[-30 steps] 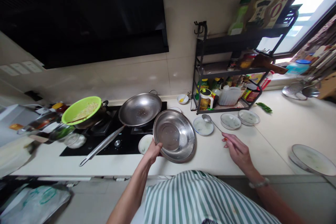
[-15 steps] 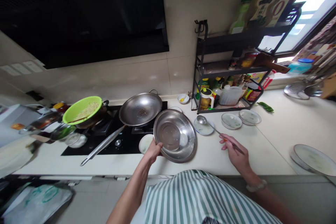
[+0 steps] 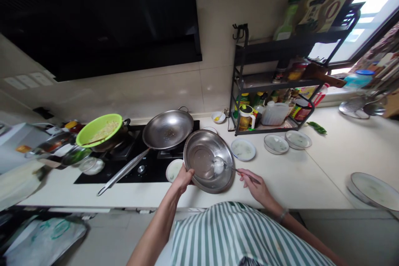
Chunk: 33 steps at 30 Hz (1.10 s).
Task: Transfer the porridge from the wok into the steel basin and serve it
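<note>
My left hand (image 3: 183,177) grips the near left rim of a large steel bowl (image 3: 201,151), which is tilted up on the counter in front of me. My right hand (image 3: 254,182) pinches the handle of a metal spoon (image 3: 225,165). The spoon's head rests inside the bowl on a small patch of white stuff at its lower right. A steel wok (image 3: 168,129) with a long handle sits on the black hob just left of the bowl. A small white dish (image 3: 172,170) stands beside my left hand.
Three small white dishes (image 3: 243,149) (image 3: 275,144) (image 3: 298,139) line the counter right of the bowl. A black rack of bottles (image 3: 271,108) stands behind them. A green colander of noodles (image 3: 98,129) sits on the far left burner. A large plate (image 3: 372,189) lies at right.
My right hand has carried the spoon leftward from the small white dish into the steel bowl. My left hand still holds the bowl's rim.
</note>
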{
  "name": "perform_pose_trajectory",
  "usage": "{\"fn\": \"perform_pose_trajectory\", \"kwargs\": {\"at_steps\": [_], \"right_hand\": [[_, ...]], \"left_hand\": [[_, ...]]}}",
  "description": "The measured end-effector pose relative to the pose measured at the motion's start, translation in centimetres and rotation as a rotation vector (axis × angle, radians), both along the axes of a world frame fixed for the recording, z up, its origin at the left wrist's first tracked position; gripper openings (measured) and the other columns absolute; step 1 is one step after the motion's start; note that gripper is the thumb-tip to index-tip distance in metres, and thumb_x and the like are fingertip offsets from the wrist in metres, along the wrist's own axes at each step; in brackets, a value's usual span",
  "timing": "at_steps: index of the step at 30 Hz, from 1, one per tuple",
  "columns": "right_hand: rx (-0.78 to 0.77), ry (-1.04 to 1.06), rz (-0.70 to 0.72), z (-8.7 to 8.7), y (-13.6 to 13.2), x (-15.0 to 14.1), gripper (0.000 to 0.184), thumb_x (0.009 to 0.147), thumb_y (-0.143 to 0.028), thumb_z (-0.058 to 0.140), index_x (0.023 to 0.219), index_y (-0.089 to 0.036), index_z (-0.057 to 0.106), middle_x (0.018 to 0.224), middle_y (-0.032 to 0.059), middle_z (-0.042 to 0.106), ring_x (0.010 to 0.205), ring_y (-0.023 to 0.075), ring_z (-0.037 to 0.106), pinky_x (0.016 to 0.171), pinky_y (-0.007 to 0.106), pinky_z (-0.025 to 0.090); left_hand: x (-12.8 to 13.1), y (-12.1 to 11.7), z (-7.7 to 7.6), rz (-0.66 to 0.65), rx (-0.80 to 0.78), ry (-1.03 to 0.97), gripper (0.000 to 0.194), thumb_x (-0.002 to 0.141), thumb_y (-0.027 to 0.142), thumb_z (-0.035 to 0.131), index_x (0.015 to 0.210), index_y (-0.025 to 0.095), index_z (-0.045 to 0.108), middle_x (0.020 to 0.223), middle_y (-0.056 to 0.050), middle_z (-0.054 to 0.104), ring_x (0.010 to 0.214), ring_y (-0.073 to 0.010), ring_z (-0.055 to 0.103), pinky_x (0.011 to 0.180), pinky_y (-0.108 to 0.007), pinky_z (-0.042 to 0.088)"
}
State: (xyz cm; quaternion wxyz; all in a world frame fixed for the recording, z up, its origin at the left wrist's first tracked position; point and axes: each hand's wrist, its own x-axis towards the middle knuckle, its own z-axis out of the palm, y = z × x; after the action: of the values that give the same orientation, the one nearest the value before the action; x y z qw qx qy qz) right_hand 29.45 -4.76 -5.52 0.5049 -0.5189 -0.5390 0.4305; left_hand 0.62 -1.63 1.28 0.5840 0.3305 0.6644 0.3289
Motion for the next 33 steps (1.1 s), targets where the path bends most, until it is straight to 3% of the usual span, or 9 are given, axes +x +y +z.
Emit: {"fn": "perform_pose_trajectory", "kwargs": {"at_steps": [4,9,18,25,33], "right_hand": [[-0.225,0.286,-0.249,0.3,-0.1,-0.5,0.037,0.072,-0.051,0.07,0.087,-0.016,0.071,0.065,0.0077,0.071,0.056,0.019,0.065,0.044,0.028,0.051],[-0.316,0.455,-0.288,1.4,-0.1,-0.3,0.04,0.06,-0.049,0.08,0.08,-0.015,0.07,0.064,0.0085,0.072,0.053,0.0163,0.062,0.043,0.025,0.048],[-0.259,0.465,-0.324,2.5,-0.2,0.8,0.044,0.059,-0.048,0.082,0.084,-0.013,0.07,0.065,0.0092,0.073,0.053,0.0153,0.062,0.043,0.023,0.046],[-0.139,0.491,-0.397,4.7,0.7,3.5,0.037,0.061,-0.042,0.081,0.083,-0.014,0.071,0.067,0.0104,0.074,0.053,0.0148,0.062,0.043,0.022,0.046],[0.031,0.336,-0.543,5.2,1.6,6.3,0.042,0.064,-0.046,0.08,0.087,-0.012,0.07,0.065,0.0079,0.071,0.056,0.0164,0.064,0.043,0.024,0.05]], "left_hand": [[-0.1,0.0,-0.2,-0.008,0.02,-0.001,0.043,0.081,0.007,0.047,0.122,0.017,0.04,0.094,-0.008,0.065,0.062,-0.0147,0.063,0.054,-0.028,0.054],[-0.4,0.1,-0.5,-0.01,0.018,0.004,0.042,0.08,0.007,0.046,0.121,0.016,0.041,0.092,-0.008,0.065,0.062,-0.0152,0.062,0.054,-0.029,0.054],[-0.2,-0.1,-0.3,0.01,0.007,-0.02,0.041,0.08,0.008,0.049,0.119,0.017,0.043,0.093,-0.008,0.067,0.065,-0.0168,0.065,0.057,-0.031,0.055],[-0.5,-0.4,-0.6,0.007,0.026,-0.034,0.041,0.078,0.009,0.051,0.117,0.016,0.044,0.088,-0.008,0.067,0.063,-0.0181,0.065,0.054,-0.031,0.054],[-0.3,-0.6,-0.3,0.015,0.031,-0.025,0.045,0.078,0.007,0.048,0.122,0.015,0.043,0.091,-0.009,0.067,0.063,-0.0179,0.065,0.052,-0.03,0.054]]}}
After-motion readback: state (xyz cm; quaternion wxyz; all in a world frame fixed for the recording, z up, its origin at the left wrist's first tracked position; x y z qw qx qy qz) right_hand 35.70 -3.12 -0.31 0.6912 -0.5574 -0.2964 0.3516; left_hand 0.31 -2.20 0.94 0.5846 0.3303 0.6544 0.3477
